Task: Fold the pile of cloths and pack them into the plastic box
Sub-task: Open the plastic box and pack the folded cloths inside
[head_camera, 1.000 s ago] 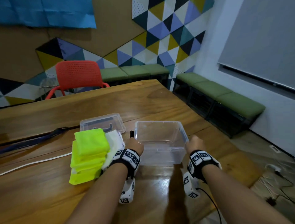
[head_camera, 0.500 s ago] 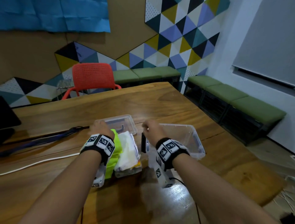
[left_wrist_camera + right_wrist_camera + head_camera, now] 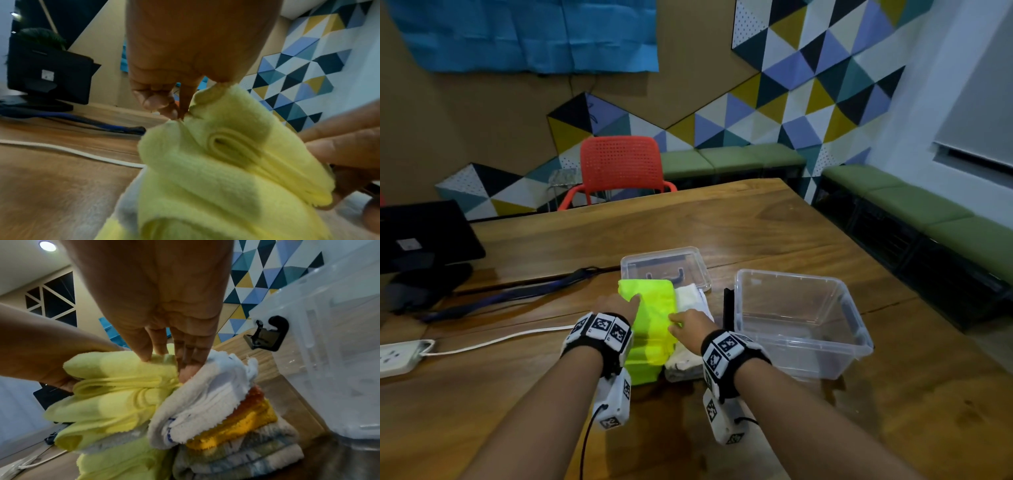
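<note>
A stack of folded yellow-green cloths [image 3: 652, 325] lies on the wooden table, with a stack of white and patterned cloths [image 3: 690, 298] touching its right side. My left hand [image 3: 631, 301] grips the yellow stack's left side, fingers curled on the top cloth's edge [image 3: 185, 112]. From the right, my right hand [image 3: 675, 321] holds the same upper yellow cloths [image 3: 115, 386], fingertips tucked into the gap beside the white cloth [image 3: 205, 386]. The clear plastic box [image 3: 856, 318] stands empty just right of the stacks.
The box's clear lid [image 3: 664, 265] lies behind the cloths. A black latch [image 3: 267, 334] hangs on the box's near-left wall. A white cable and power strip [image 3: 400, 356], a blue-black strap [image 3: 517, 294] and a black monitor [image 3: 421, 236] sit to the left. The table edge runs along the right.
Both hands left the sides of the plastic box and moved left onto the yellow stack. The left hand arrived first, the right followed; both now hold the upper yellow cloths.
</note>
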The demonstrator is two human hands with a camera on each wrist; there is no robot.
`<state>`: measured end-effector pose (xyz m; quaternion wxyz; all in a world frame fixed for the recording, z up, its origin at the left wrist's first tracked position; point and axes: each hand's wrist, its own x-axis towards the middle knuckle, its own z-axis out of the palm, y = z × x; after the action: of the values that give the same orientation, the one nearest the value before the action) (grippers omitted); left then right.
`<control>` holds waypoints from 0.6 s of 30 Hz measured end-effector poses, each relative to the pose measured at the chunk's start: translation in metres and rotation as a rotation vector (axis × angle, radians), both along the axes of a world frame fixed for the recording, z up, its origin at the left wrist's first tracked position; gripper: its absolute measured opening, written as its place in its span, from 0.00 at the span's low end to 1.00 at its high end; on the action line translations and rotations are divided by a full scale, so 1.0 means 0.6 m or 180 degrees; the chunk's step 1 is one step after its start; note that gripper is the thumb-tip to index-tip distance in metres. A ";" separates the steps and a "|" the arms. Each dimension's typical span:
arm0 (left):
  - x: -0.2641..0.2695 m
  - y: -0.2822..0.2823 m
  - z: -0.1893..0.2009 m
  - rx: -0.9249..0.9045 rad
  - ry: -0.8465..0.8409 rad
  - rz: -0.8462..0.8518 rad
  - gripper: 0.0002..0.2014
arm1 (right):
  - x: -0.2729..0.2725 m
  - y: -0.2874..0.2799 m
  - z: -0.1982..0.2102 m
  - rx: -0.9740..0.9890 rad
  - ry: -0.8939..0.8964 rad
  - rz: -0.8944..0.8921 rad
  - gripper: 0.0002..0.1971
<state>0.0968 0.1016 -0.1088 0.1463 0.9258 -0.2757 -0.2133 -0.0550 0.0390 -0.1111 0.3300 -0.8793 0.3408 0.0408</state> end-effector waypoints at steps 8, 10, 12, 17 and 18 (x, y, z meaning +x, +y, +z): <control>-0.003 -0.030 -0.006 -0.1091 0.0540 0.0226 0.22 | 0.011 -0.012 -0.024 0.0152 -0.0328 -0.0386 0.23; -0.013 -0.035 -0.002 -0.1432 0.0559 0.0280 0.21 | 0.012 -0.014 -0.015 -0.0114 -0.0425 -0.0424 0.22; -0.023 -0.042 0.017 -0.1833 0.0607 0.0319 0.20 | 0.013 -0.024 0.001 -0.0227 -0.0802 -0.0651 0.14; -0.040 -0.082 0.072 -0.2874 0.1261 0.0231 0.22 | 0.002 -0.080 0.069 0.0422 -0.2143 -0.1655 0.26; -0.049 -0.091 0.080 -0.2987 0.1447 0.0167 0.22 | -0.005 -0.096 0.076 0.0572 -0.2286 -0.1778 0.28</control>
<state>0.0673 0.0473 -0.0610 0.6070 0.6975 -0.2796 -0.2587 -0.0582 -0.0186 -0.0652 0.5005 -0.6802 0.4238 -0.3274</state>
